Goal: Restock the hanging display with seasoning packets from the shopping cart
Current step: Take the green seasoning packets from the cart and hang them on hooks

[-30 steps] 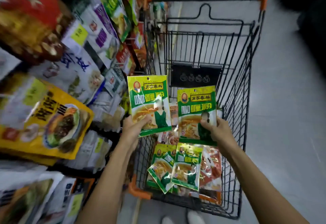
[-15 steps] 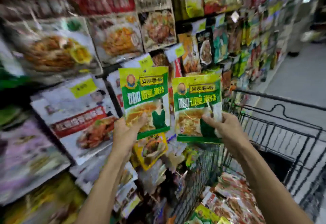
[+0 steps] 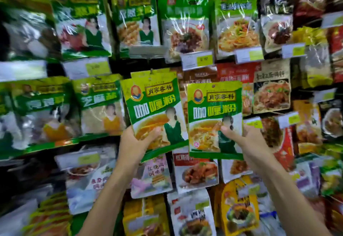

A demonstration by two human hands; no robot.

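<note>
Each hand (image 3: 136,143) (image 3: 248,143) pinches one glossy green-and-yellow curry packet (image 3: 156,105) (image 3: 214,116) before the hanging display (image 3: 185,31) — neither hung yet.

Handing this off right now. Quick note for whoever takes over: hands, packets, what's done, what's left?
Left hand grips one green-and-yellow seasoning packet at its lower part, thumb on the front.
Right hand grips a second packet of the same kind, the same way.
Both are upright in front of the middle row of the hanging display. The left one overlaps a yellow-topped packet hanging behind it, likely its spot.
Done: two packets brought up to the display.
Left: neither looks hooked yet. Hang both, then return to the cart, which is out of view.
</note>
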